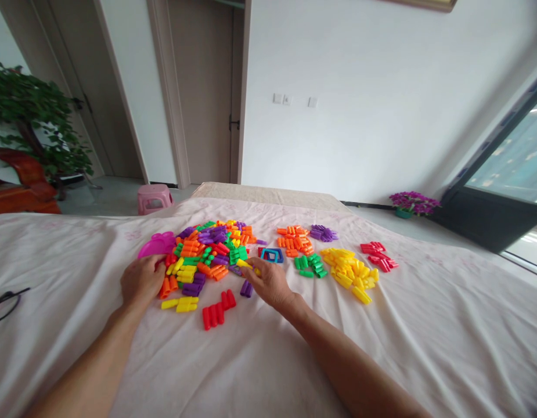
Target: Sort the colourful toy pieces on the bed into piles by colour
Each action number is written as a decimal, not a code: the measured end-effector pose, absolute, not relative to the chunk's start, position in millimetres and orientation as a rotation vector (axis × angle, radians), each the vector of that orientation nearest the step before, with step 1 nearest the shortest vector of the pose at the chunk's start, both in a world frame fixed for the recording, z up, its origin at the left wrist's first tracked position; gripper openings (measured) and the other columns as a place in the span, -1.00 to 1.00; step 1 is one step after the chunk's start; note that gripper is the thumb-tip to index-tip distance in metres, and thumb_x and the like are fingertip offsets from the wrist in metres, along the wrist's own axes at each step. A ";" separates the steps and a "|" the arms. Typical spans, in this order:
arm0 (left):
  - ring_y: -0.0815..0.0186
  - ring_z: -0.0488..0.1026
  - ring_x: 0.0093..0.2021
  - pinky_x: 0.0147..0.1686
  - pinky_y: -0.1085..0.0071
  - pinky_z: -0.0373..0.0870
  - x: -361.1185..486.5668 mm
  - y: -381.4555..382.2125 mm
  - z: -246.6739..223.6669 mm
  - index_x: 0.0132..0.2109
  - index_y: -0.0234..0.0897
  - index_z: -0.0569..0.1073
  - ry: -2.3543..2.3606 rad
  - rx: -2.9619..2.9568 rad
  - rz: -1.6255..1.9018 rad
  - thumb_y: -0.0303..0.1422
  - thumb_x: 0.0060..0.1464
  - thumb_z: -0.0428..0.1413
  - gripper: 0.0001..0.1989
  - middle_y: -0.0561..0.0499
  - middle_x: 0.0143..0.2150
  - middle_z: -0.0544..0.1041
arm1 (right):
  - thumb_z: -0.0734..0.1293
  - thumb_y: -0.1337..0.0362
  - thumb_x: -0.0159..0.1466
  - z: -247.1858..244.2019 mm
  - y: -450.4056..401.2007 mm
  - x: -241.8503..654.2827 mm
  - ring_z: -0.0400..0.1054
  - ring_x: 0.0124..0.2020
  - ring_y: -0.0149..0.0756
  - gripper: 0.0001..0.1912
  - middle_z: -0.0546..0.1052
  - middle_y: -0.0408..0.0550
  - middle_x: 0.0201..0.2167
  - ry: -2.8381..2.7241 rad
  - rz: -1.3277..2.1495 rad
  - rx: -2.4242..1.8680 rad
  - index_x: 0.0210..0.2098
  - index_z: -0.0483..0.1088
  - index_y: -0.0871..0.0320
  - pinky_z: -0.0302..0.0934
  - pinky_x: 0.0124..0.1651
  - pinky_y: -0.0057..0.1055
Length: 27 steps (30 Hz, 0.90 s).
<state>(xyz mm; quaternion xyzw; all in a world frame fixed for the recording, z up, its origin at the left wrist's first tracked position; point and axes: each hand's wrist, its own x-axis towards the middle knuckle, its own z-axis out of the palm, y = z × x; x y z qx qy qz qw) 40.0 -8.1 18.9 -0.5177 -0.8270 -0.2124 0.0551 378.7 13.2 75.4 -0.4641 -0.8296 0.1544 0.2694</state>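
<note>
Since the yellow pile [338,259] lies apart, colour seems to govern placement. The right hand [271,281] pinches a yellow piece [242,263] by the mixed heap [212,234]; whether the left hand [141,281], opposite, grips anything, I cannot tell.

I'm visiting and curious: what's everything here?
Mixed pile: one, multicoloured, centre
Sorted piles: five, orange, purple, green, yellow, red, right
Loose pieces: several, red, front
Frames: few, mainly blue, centre
Tray: one, pink, left
Cloth: one, pale, foreground
Looped object: one, black, left
Stool: one, pink, left
Furniture: one, reddish, left
Plant: one, green, left
Flowers: many, purple, right
Doors: two, brown, back
Glazed door: one, dark, right
Wall plates: three, white, back
Picture frame: one, brown, top
Left hand: one, beside tray
Right hand: one, holding yellow piece
</note>
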 end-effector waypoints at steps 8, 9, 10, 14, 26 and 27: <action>0.07 0.48 0.02 -0.09 0.26 0.32 38.3 -8.4 19.2 0.12 -0.23 0.54 -2.519 -1.616 -0.600 -0.25 0.26 -0.15 -0.53 -0.16 0.05 0.59 | 0.22 0.07 0.38 109.3 41.2 417.0 0.49 -0.15 -0.20 -0.68 0.63 -0.04 -0.20 -2.423 0.110 -1.606 -0.06 0.55 0.00 0.16 -0.21 -0.44; 0.07 0.48 0.01 -0.10 0.26 0.33 37.8 -8.3 18.9 0.12 -0.23 0.54 -2.522 -1.618 -0.593 -0.24 0.26 -0.15 -0.52 -0.16 0.05 0.59 | 0.22 0.10 0.38 115.6 46.8 427.4 0.49 -0.13 -0.19 -0.69 0.63 -0.02 -0.17 -2.431 0.104 -1.660 -0.07 0.55 0.02 0.16 -0.20 -0.43; 0.07 0.48 0.00 -0.11 0.26 0.33 37.2 -8.1 18.6 0.12 -0.23 0.54 -2.526 -1.617 -0.584 -0.23 0.27 -0.16 -0.52 -0.16 0.05 0.59 | 0.22 0.12 0.37 122.1 52.2 439.3 0.49 -0.12 -0.18 -0.69 0.62 0.00 -0.15 -2.427 0.097 -1.722 -0.08 0.55 0.05 0.17 -0.18 -0.43; 0.07 0.49 -0.01 -0.12 0.25 0.33 34.6 -6.6 17.1 0.14 -0.20 0.53 -2.546 -1.612 -0.533 -0.21 0.27 -0.17 -0.51 -0.15 0.06 0.59 | 0.21 0.17 0.34 144.7 68.1 498.7 0.48 -0.09 -0.12 -0.68 0.61 0.08 -0.12 -2.252 0.035 -2.016 -0.09 0.56 0.09 0.19 -0.16 -0.38; 0.08 0.49 -0.06 -0.12 0.24 0.37 30.5 -3.8 10.9 0.11 -0.16 0.55 -2.541 -1.559 -0.562 -0.21 0.23 -0.10 -0.55 -0.13 0.04 0.60 | 0.26 0.17 0.26 149.1 69.9 608.1 0.50 -0.13 -0.15 -0.64 0.60 0.10 -0.06 -1.717 0.181 -2.406 -0.02 0.56 0.06 0.24 -0.18 -0.34; 0.09 0.49 -0.07 -0.13 0.25 0.37 30.4 -3.8 10.8 0.11 -0.16 0.55 -2.535 -1.562 -0.558 -0.22 0.24 -0.10 -0.55 -0.13 0.03 0.61 | 0.27 0.16 0.26 149.4 69.3 606.9 0.49 -0.09 -0.13 -0.62 0.59 0.10 -0.03 -1.690 0.163 -2.398 0.02 0.54 0.05 0.25 -0.16 -0.32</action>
